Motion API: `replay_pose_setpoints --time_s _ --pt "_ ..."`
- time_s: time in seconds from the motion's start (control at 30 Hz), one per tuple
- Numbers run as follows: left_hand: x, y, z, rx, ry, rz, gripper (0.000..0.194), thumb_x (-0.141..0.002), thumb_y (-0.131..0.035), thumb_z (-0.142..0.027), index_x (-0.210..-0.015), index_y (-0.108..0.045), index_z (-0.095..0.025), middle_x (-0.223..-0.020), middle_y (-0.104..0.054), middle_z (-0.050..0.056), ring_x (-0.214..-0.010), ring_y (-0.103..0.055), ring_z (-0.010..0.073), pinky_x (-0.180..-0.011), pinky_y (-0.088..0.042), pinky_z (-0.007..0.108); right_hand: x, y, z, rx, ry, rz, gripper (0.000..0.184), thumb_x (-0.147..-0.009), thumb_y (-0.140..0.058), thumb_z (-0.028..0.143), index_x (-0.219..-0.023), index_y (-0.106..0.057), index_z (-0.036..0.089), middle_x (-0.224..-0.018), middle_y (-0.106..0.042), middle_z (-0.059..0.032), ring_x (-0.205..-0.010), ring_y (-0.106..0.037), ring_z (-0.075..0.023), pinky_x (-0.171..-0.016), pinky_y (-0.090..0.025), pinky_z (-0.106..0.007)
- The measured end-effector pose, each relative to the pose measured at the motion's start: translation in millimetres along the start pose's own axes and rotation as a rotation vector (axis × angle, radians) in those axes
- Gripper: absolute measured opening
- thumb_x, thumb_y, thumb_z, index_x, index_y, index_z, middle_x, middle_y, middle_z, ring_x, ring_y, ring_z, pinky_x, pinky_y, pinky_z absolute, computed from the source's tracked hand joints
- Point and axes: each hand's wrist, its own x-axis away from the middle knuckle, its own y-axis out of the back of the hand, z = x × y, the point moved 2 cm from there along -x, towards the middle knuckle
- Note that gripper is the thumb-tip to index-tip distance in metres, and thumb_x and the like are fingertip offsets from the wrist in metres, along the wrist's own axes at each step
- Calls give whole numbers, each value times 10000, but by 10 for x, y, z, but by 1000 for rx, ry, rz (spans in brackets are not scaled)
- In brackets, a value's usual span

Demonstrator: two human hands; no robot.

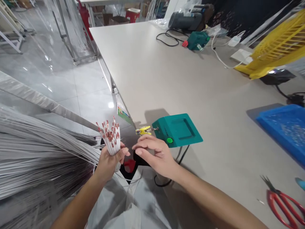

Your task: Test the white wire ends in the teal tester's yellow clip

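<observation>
My left hand [110, 160] grips a bundle of thin white wires [111, 136] with red stripped tips, held upright just off the table's near left edge. The wires trail away to the left as a long white sheaf [35, 149]. My right hand [154, 154] hovers beside the bundle, fingers loosely curled and holding nothing, just below a yellow clip [143, 130] that sticks out from a green box-shaped device [177, 128] with a round green button [169, 140].
The grey table [166, 79] carries red-handled scissors [283, 200] at the near right, a blue tray [286, 127], a yellow crate [278, 47], a second green device [197, 39] and black and white cables at the back. Tiled floor lies to the left.
</observation>
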Motion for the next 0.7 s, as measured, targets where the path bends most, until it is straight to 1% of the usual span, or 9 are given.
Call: replay_pose_setpoints --time_s 0.07,0.13,0.17,0.27,0.37,0.47,0.53,0.6,0.7 --pt "8 -63 15 -51 1 70 155 -703 -680 -277 -670 -605 -145 -512 -564 -20 -452 -458 75 -456 -344 207 -39 -73 -4 42 -39 -66 111 -773 -609 244 -804 -690 174 -733 -613 -49 -672 -567 -141 -622 -460 -275" --pt "20 -121 28 -87 12 112 185 -691 -687 -280 -605 -600 -141 -467 -524 -32 -451 -464 80 -467 -356 209 -68 -158 -30 -2 -85 -61 98 -766 -616 240 -766 -688 173 -709 -602 -38 -629 -568 -129 -588 -460 -260" --pt "25 -138 34 -87 18 106 178 -681 -694 -281 -610 -609 -142 -464 -524 -34 -453 -470 84 -472 -364 211 -75 -190 -48 -39 -112 -55 105 -767 -617 248 -730 -682 174 -684 -591 -27 -596 -561 -119 -565 -456 -251" --pt "32 -143 44 -46 21 37 153 -667 -706 -291 -672 -645 -150 -528 -585 -18 -496 -517 104 -513 -412 227 -62 -221 -102 -108 -157 -85 180 -780 -607 285 -641 -642 176 -625 -567 -6 -545 -532 -107 -536 -439 -241" --pt "23 -115 38 -10 21 -22 161 -686 -689 -310 -724 -682 -154 -636 -657 29 -609 -597 155 -617 -472 272 -27 -187 -149 -92 -148 -137 216 -804 -575 294 -627 -620 177 -634 -585 -19 -603 -540 -130 -584 -434 -262" --pt "-4 -78 -2 44 21 -168 182 -688 -685 -322 -741 -688 -148 -687 -675 48 -645 -613 167 -662 -487 295 11 -146 -182 -14 -123 -187 188 -812 -562 271 -655 -613 180 -664 -594 -28 -646 -538 -143 -625 -425 -280" --pt "-17 -67 -53 52 -12 -274 183 -682 -691 -313 -732 -673 -138 -657 -655 29 -565 -566 125 -599 -468 263 39 -150 -195 50 -109 -162 170 -810 -564 256 -662 -605 183 -656 -580 -23 -645 -526 -141 -620 -415 -275" --pt "-14 -80 -113 -2 -62 -312 208 -681 -690 -313 -783 -670 -133 -619 -627 9 -512 -506 95 -541 -428 234 70 -186 -208 87 -116 -97 167 -818 -551 248 -673 -600 182 -657 -568 -21 -635 -518 -133 -597 -409 -259" --pt "15 -138 -177 -131 -86 -222 254 -689 -673 -341 -857 -680 -151 -524 -544 -27 -494 -465 97 -508 -396 227 113 -259 -223 117 -119 7 205 -849 -494 231 -685 -607 182 -687 -570 -27 -655 -521 -130 -612 -416 -251"
